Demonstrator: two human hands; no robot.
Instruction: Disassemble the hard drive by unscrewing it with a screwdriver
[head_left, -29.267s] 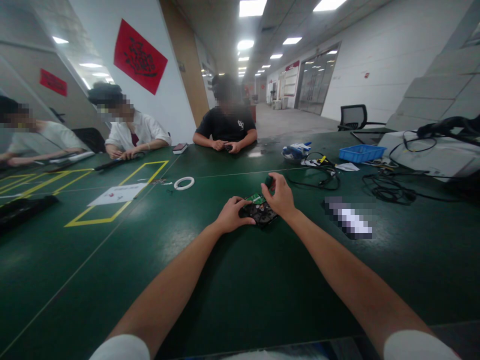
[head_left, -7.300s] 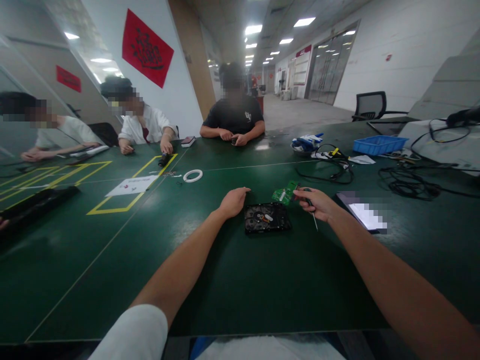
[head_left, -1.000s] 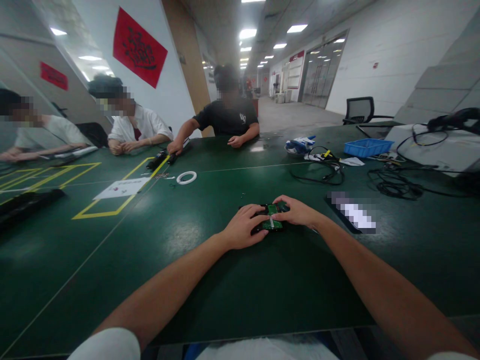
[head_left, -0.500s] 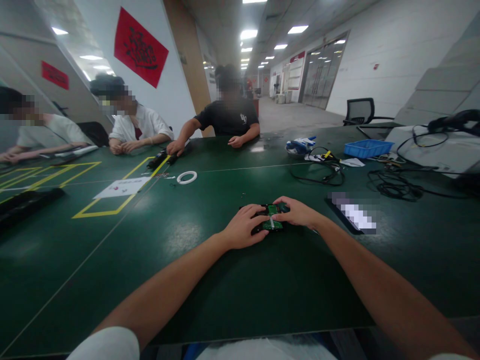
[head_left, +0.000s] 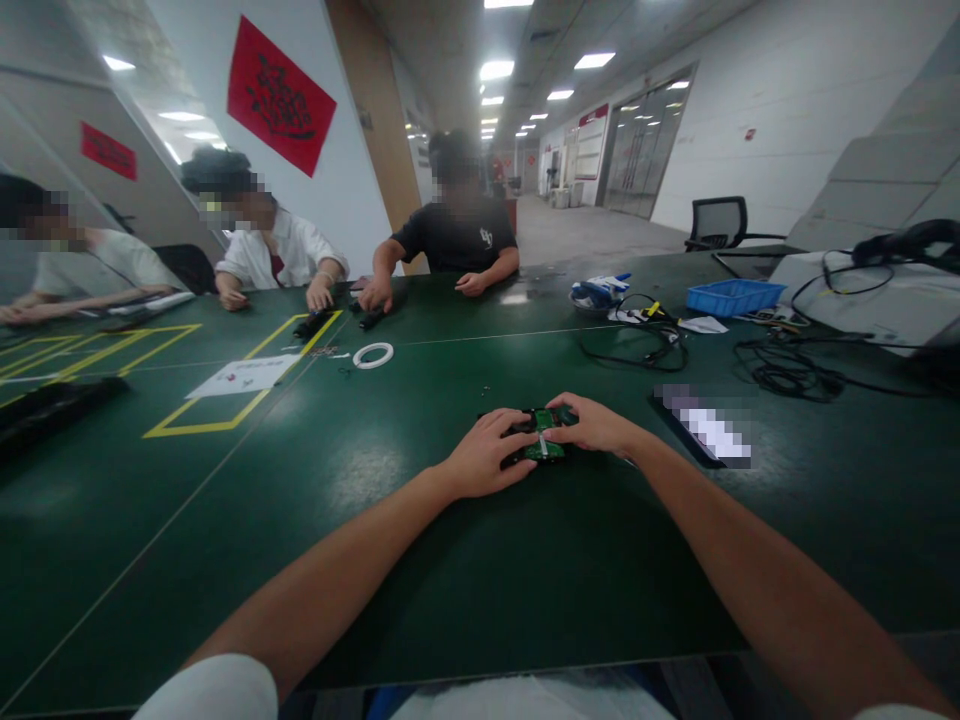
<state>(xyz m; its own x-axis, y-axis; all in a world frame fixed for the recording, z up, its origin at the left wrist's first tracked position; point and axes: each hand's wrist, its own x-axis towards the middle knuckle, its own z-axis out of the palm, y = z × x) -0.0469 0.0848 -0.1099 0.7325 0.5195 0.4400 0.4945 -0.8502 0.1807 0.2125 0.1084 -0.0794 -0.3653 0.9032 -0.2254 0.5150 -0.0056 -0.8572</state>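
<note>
A small black device with its green circuit board (head_left: 546, 450) exposed lies on the green table in front of me. A pale silvery strip runs over the board. My left hand (head_left: 495, 450) is wrapped round the device's left side, fingers across its top and thumb at the near edge. From the right, my right hand (head_left: 589, 428) grips the other side, with the thumb pressed at the middle of the board and the index finger at the far edge. Much of the black housing is hidden beneath my fingers.
Right of my hands lie a phone (head_left: 701, 428) and black cables (head_left: 795, 365), with a blue tray (head_left: 735, 297) behind. A white ring (head_left: 373, 355) and a paper sheet (head_left: 241, 376) lie to the left. Three people sit across the table; two reach toward black parts (head_left: 309, 326).
My hands and the device look still. Across the table, the white-shirted person's hand has reached to a black part, and the black-shirted person's hand has shifted right.
</note>
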